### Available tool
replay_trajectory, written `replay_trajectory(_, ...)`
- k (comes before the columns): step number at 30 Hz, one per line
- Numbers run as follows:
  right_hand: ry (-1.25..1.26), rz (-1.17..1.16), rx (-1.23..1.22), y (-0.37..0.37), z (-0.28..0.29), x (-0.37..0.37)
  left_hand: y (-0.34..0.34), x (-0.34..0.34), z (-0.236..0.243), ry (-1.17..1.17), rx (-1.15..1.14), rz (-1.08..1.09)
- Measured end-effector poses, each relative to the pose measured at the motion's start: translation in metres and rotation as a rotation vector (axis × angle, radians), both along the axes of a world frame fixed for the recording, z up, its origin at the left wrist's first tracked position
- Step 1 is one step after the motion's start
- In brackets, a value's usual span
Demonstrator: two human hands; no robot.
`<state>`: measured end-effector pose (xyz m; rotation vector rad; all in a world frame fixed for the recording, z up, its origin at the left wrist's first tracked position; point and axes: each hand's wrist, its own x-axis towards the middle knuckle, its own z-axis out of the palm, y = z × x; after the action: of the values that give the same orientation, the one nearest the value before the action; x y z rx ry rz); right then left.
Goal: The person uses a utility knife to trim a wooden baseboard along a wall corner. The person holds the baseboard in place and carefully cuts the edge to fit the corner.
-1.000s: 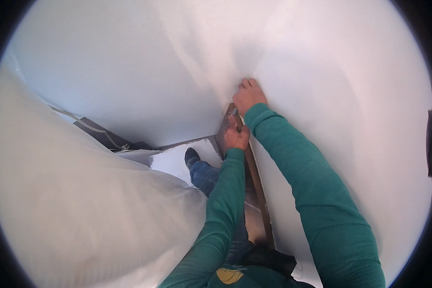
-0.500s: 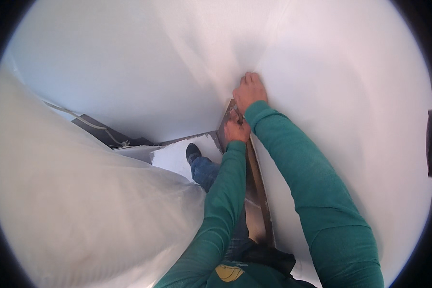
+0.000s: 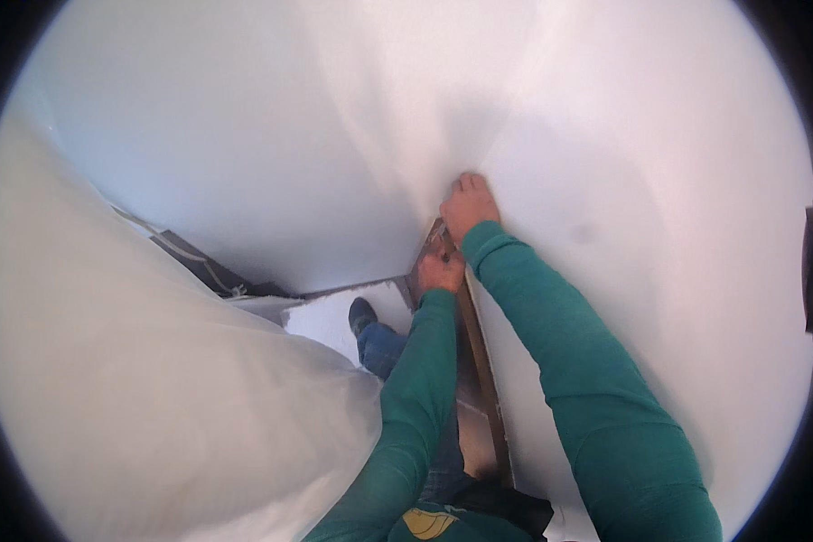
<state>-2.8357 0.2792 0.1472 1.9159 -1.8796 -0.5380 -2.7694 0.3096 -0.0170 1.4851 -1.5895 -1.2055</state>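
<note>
My right hand lies flat against the white surface, fingers pointing up, just above the top end of a narrow brown wooden strip. My left hand is curled into a fist right below it, at the strip's upper end, gripping a small grey tool that shows between the two hands. Both arms wear green sleeves. What the tool's tip touches is hidden by the hands.
White walls meet in a corner around the strip. A translucent white plastic sheet bulges at the left. My dark shoe and blue trouser leg stand on a white floor covering. Dark cables or bars lie at the sheet's edge.
The view has tilted slightly, so everything sits a little lower in the picture. Both hands stay at the same spot on the strip's upper end.
</note>
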Motion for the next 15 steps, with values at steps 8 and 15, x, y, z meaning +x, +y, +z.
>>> replay_trajectory(8, -0.009, -0.001, 0.081, 0.006, 0.031, 0.003, 0.013, -0.003, 0.003, 0.107, -0.113, 0.025)
replay_trajectory(15, 0.017, 0.008, 0.04, 0.006, 0.03, 0.004, 0.005, -0.001, 0.004, 0.231, -0.025, 0.031)
